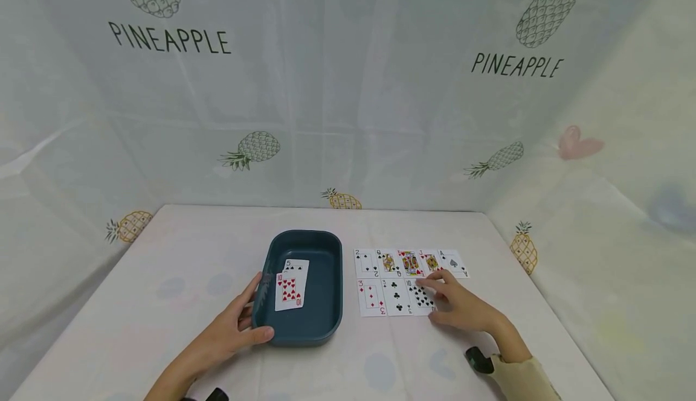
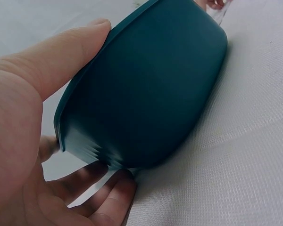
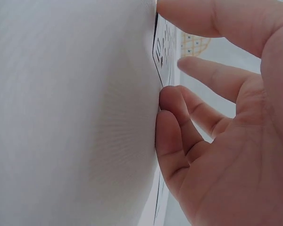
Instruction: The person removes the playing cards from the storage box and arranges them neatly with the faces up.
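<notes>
My left hand grips the near left side of a dark teal tray, thumb over the rim and fingers along the outer wall. Inside the tray lie a ten of hearts and, partly beneath it, a black five. On the table to the right, my right hand touches a black ten card at the end of the lower row. Its index finger reaches the card's top and its thumb is by the lower right corner. In the right wrist view, the ring and little fingers bend against the tabletop.
Left of the black ten lie a three of diamonds and a three of clubs. An upper row has a black two, a queen, a king, a jack and an ace of spades. Pineapple-print cloth hangs behind the table.
</notes>
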Demonstrator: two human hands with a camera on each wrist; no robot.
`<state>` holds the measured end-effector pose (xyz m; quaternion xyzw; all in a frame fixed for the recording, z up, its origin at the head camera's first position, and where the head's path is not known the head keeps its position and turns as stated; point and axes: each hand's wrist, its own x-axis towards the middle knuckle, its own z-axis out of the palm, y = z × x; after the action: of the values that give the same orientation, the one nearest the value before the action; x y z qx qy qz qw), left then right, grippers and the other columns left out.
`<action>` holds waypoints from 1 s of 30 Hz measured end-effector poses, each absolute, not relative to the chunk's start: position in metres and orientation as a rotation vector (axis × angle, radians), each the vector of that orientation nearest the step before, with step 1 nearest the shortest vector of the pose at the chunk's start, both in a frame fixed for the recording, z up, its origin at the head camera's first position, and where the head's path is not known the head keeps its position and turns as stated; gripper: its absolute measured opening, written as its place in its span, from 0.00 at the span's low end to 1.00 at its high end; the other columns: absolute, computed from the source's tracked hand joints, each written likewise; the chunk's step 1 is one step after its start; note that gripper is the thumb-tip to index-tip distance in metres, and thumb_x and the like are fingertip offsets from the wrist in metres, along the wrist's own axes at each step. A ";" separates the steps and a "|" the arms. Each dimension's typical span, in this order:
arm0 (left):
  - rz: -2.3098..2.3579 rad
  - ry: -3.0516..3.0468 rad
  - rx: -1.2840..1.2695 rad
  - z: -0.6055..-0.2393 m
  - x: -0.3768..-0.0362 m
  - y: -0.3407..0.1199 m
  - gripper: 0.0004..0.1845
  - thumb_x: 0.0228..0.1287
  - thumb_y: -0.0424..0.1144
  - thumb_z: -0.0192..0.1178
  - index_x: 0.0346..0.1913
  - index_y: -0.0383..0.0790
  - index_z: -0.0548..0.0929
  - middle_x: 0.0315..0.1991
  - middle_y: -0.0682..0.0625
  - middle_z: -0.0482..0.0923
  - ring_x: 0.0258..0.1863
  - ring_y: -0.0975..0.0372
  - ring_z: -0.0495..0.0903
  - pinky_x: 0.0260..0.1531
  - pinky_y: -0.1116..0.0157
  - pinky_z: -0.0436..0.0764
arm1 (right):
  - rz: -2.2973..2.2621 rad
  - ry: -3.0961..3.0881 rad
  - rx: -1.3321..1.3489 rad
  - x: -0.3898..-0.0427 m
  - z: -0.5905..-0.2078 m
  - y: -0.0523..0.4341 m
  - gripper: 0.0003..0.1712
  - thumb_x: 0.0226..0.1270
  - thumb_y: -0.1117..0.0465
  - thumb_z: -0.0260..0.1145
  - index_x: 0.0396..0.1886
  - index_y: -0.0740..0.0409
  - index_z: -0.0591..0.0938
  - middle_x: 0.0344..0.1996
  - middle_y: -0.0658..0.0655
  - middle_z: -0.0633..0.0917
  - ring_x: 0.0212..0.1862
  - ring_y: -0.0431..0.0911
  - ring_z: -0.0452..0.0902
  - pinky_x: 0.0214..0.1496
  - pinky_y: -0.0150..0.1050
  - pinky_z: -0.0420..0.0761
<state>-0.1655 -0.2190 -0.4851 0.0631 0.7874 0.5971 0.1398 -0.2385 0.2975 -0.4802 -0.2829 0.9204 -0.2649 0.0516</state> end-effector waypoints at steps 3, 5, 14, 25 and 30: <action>1.726 2.278 0.181 -0.484 -0.165 -0.220 0.59 0.67 0.43 0.74 0.88 0.56 0.41 0.82 0.34 0.51 0.72 0.48 0.72 0.61 0.70 0.79 | -0.850 2.810 -0.888 -0.239 -0.482 0.296 0.39 0.63 0.59 0.78 0.74 0.57 0.78 0.61 0.56 0.71 0.50 0.43 0.74 0.52 0.36 0.78; 1.731 2.273 0.181 -0.483 -0.164 -0.220 0.59 0.68 0.43 0.74 0.88 0.55 0.42 0.82 0.33 0.51 0.72 0.48 0.72 0.61 0.70 0.80 | -0.891 2.811 -0.908 -0.240 -0.482 0.295 0.39 0.64 0.60 0.78 0.74 0.60 0.77 0.60 0.57 0.72 0.47 0.42 0.73 0.48 0.34 0.77; 1.731 2.274 0.154 -0.486 -0.166 -0.219 0.58 0.67 0.44 0.75 0.88 0.59 0.44 0.82 0.35 0.52 0.72 0.49 0.71 0.62 0.69 0.79 | -0.994 2.854 -0.894 -0.237 -0.458 0.270 0.36 0.67 0.64 0.76 0.74 0.58 0.76 0.61 0.62 0.75 0.46 0.50 0.80 0.51 0.44 0.85; 1.754 2.252 0.174 -0.488 -0.165 -0.221 0.58 0.68 0.43 0.74 0.88 0.58 0.43 0.82 0.35 0.52 0.71 0.49 0.71 0.58 0.72 0.80 | -1.092 2.726 -1.038 -0.245 -0.430 0.181 0.36 0.71 0.60 0.74 0.77 0.45 0.74 0.66 0.53 0.75 0.57 0.55 0.79 0.52 0.52 0.85; 1.746 2.264 0.157 -0.487 -0.166 -0.219 0.59 0.66 0.45 0.76 0.88 0.58 0.44 0.82 0.35 0.54 0.71 0.49 0.72 0.61 0.68 0.80 | -1.101 2.668 -1.130 -0.251 -0.429 0.131 0.37 0.71 0.60 0.74 0.78 0.48 0.74 0.67 0.54 0.74 0.59 0.50 0.78 0.54 0.50 0.84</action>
<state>-0.1664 -0.2194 -0.4874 0.0541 0.7830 0.6039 0.1388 -0.2514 0.1314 -0.4289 -0.3646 0.8605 -0.3552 0.0210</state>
